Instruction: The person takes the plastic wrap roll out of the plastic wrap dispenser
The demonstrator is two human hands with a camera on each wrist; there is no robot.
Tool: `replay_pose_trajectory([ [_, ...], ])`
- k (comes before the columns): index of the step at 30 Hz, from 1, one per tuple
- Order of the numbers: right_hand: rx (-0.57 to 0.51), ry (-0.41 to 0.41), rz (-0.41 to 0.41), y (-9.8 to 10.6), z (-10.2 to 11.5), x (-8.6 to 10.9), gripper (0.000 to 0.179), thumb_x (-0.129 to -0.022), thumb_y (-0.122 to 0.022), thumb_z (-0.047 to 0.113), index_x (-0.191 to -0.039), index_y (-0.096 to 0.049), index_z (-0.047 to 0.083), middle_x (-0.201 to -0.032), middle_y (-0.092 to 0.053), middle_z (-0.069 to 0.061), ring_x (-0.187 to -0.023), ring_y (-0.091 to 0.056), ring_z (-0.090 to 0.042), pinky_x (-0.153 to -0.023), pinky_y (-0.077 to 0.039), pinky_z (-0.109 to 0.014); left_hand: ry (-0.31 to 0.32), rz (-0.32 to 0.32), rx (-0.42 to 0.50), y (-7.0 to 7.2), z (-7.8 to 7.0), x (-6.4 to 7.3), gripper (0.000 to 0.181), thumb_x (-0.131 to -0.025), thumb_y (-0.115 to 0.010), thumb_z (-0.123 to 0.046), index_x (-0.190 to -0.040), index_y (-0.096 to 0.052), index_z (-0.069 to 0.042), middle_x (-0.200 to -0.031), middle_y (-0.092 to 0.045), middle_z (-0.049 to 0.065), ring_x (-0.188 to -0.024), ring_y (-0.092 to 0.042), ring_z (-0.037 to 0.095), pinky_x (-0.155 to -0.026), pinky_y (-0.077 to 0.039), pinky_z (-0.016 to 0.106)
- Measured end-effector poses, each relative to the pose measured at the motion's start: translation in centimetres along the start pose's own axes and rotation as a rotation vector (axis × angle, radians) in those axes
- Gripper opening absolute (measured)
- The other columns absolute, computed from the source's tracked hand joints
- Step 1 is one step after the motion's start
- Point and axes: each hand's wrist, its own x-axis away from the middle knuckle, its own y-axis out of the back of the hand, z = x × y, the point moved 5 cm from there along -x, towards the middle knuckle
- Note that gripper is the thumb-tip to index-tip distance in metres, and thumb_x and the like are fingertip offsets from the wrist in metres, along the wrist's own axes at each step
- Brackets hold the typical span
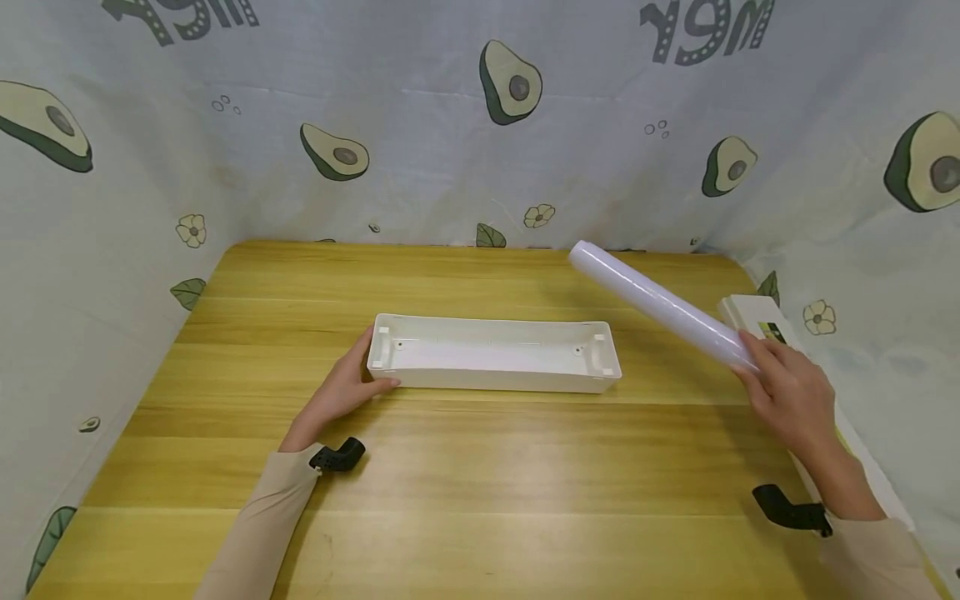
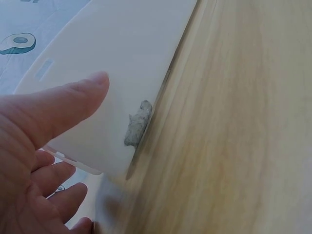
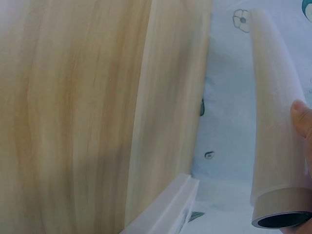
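Note:
A long white plastic tray-like box lies on the table with its hollow side up; small holders stand inside at both ends. My left hand grips its left end, thumb along the near wall and fingers round the end. A worn grey patch marks that wall in the left wrist view. My right hand holds a roll of plastic wrap by its near end, raised above the table and slanting up to the left. Its hollow core end shows in the right wrist view.
A long white lid-like piece with a dark and yellow-green label lies along the table's right edge, partly hidden by my right arm. Behind the wooden table hangs a pale cloth printed with avocados, also along both sides.

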Motion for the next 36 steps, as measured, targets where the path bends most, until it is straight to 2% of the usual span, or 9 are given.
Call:
replay_pose_trajectory([
  [8, -0.004, -0.048, 0.023, 0.6, -0.5, 1.2, 0.082, -0.089, -0.023, 0.066, -0.126, -0.056, 0.000, -0.104, -0.059, -0.032, -0.081, -0.053, -0.047, -0.067, -0.041, -0.059, 0.002, 0.003, 0.007, -0.2, 0.0, 0.0, 0.096, -0.082, -0.073, -0.021, -0.152, -0.008, -0.015, -0.156, -0.021, 0.015, -0.144, -0.018, 0.037, -0.114, -0.016, 0.060],
  [16, 0.014, -0.140, 0.083, 0.7, -1.1, 3.0, 0.061, -0.096, -0.034, 0.050, -0.134, -0.050, 0.005, -0.108, -0.057, -0.033, -0.087, -0.051, -0.048, -0.071, -0.040, -0.061, 0.008, 0.000, 0.000, -0.2, 0.3, 0.2, 0.098, -0.081, -0.073, -0.023, -0.153, -0.007, -0.017, -0.156, -0.021, 0.015, -0.143, -0.019, 0.038, -0.113, -0.017, 0.061],
  [27, 0.019, -0.135, 0.031, 1.5, -1.5, 4.0, 0.075, -0.092, -0.028, 0.061, -0.130, -0.054, 0.002, -0.104, -0.059, -0.033, -0.083, -0.053, -0.047, -0.066, -0.039, -0.060, 0.005, -0.007, -0.001, -0.2, 0.2, 0.2, 0.098, -0.081, -0.074, -0.023, -0.153, -0.007, -0.017, -0.155, -0.023, 0.015, -0.143, -0.022, 0.037, -0.113, -0.018, 0.060],
  [30, 0.024, -0.140, 0.030, 1.8, -1.6, 4.3, 0.064, -0.095, -0.036, 0.053, -0.131, -0.053, 0.002, -0.104, -0.059, -0.033, -0.083, -0.053, -0.047, -0.064, -0.039, -0.060, 0.004, -0.009, -0.006, -0.2, 0.2, 0.2, 0.098, -0.081, -0.074, -0.023, -0.153, -0.007, -0.017, -0.156, -0.022, 0.016, -0.143, -0.021, 0.038, -0.113, -0.017, 0.061],
  [33, 0.035, -0.171, 0.053, 1.9, -1.8, 4.7, 0.049, -0.097, -0.048, 0.036, -0.135, -0.049, 0.005, -0.103, -0.058, -0.033, -0.082, -0.052, -0.047, -0.064, -0.039, -0.060, 0.005, -0.010, -0.007, -0.1, 0.1, 0.1, 0.098, -0.081, -0.074, -0.023, -0.153, -0.007, -0.018, -0.156, -0.021, 0.015, -0.143, -0.020, 0.038, -0.113, -0.017, 0.061],
  [36, 0.043, -0.207, 0.077, 2.0, -2.0, 5.2, 0.047, -0.094, -0.055, 0.023, -0.137, -0.046, 0.006, -0.103, -0.057, -0.034, -0.083, -0.051, -0.048, -0.064, -0.039, -0.061, 0.004, -0.009, -0.006, -0.2, 0.0, 0.1, 0.098, -0.081, -0.074, -0.023, -0.153, -0.007, -0.018, -0.156, -0.021, 0.015, -0.143, -0.020, 0.038, -0.113, -0.016, 0.061],
])
